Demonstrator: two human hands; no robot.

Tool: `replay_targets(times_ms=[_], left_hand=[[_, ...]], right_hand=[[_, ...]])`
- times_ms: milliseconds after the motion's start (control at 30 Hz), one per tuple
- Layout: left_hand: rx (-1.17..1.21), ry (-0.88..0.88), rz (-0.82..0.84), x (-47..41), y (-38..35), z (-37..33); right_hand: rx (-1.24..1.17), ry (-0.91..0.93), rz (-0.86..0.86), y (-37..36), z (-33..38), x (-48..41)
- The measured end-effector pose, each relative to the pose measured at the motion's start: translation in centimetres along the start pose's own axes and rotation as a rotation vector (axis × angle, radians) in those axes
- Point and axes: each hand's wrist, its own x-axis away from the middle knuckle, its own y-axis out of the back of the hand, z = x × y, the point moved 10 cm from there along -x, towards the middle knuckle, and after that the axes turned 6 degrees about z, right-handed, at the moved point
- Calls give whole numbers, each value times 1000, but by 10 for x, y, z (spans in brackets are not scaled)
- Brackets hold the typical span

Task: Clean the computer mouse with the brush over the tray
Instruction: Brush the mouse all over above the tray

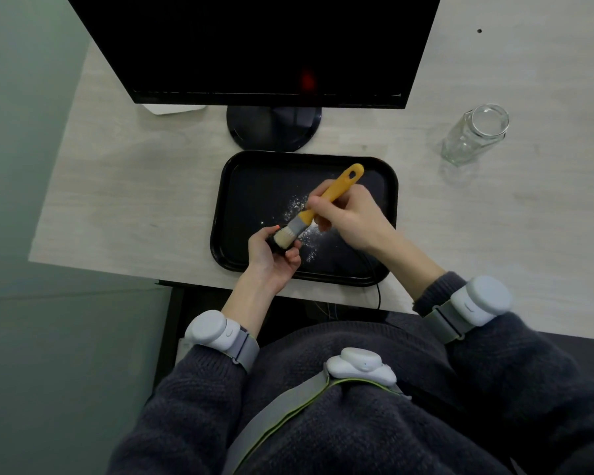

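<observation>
Mouse (277,242) gripped in your left hand (271,258) over tray (220,214); your right hand (348,217) clamped on brush (318,207), bristles touching mouse; white dust (300,204) on tray.

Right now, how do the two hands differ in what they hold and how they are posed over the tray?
The left hand cups the dark computer mouse from below, palm up, at the tray's near-left edge. The right hand grips the yellow brush by its handle from above, nearer the tray's middle, bristles angled down onto the mouse. Both are closed on their object, above the tray.
</observation>
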Motion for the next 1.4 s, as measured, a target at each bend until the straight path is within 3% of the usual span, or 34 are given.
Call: replay_targets(times_ms=[200, 400, 567, 900, 1133, 1233, 1400], left_hand=[[19, 2, -8, 0, 6, 1], [84, 5, 39, -1, 1, 2], [94, 1, 46, -2, 3, 1], [-42, 14, 281, 3, -14, -1], [-70, 13, 233, 2, -18, 1], [-110, 40, 237, 2, -20, 4], [-120, 93, 299, 5, -29, 10]], right_hand=[[224, -38, -318, 51, -2, 5], [35, 0, -179, 23, 2, -1], [180, -24, -330, 45, 0, 4], [185, -44, -316, 42, -3, 2], [92, -16, -308, 39, 4, 3], [-58, 9, -208, 25, 7, 2], [-19, -18, 4, 0, 0, -1]])
